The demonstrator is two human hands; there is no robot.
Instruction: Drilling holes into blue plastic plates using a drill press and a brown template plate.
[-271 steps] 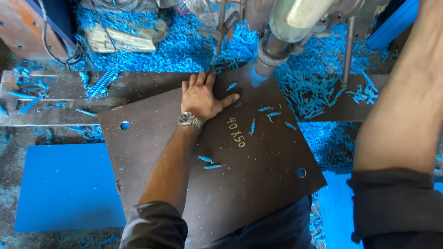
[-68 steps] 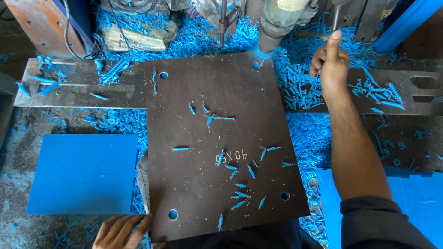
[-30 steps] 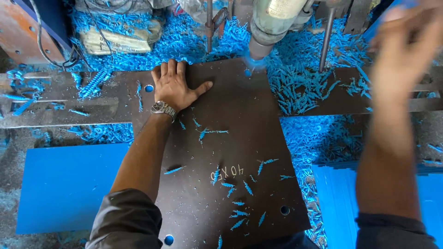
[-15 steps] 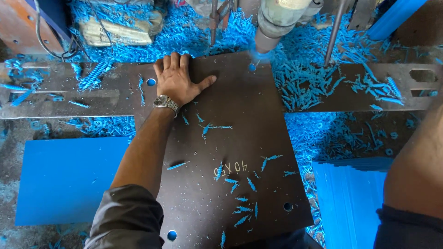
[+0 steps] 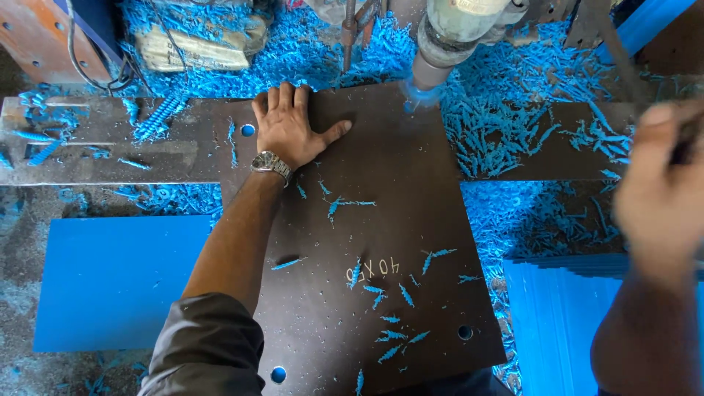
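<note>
Blue shavings were scattered thickly over the drilling bench and more thinly across the dark brown plate, which lay flat on the grey metal rails under the drill spindle. The left hand was pressed palm-down on the far left part of the plate, fingers spread and flat, nothing being grasped; a wristwatch was worn on that wrist. The right hand was raised at the right edge of the view and blurred, so whether it was closed on anything could not be told, though something dark seemed to be near its fingers.

Three round holes could be seen in the plate: one near the far left corner, just beside the left hand, one near the near left corner and one near the near right corner. The spindle tip was down at the far right corner, where a small tuft of blue swarf was gathered. By that it was judged that three corners had been drilled and the fourth was in hand, leaving little drilling to do. Blue sheets lay to the left and were stacked at the right.
</note>
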